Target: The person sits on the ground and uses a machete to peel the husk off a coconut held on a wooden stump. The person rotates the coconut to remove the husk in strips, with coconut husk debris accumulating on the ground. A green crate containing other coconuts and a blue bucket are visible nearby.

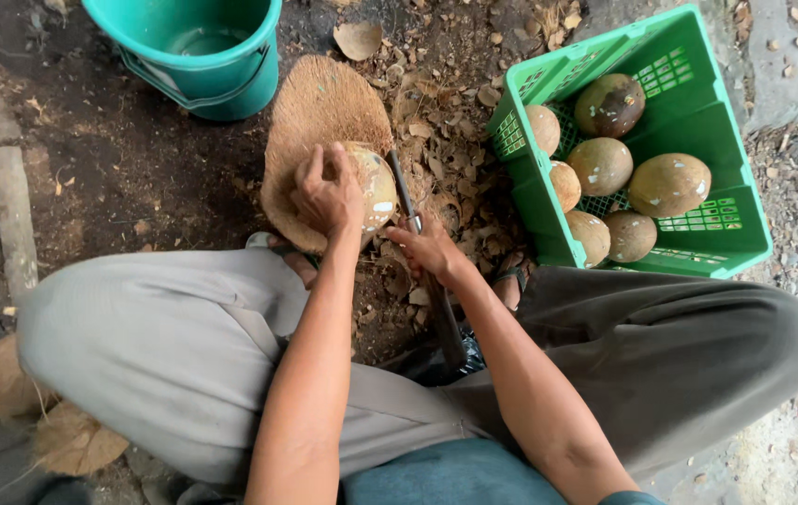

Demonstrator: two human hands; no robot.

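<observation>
Centrally, left hand (pixel 326 196) clasps round brown dehusked coconut (pixel 371 184) on fibrous tan husk slab (pixel 315 112); right hand (pixel 429 248) closed around long dark metal blade (pixel 406 196); green plastic crate (pixel 698 122) at two o'clock.

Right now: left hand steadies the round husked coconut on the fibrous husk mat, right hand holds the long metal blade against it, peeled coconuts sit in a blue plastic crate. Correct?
One error: the slatted plastic crate holding the peeled brown coconuts is green, not blue; the head view shows it. The rest stands: left hand on the round husked coconut over the fibrous husk mat, right hand on the long metal blade.
</observation>
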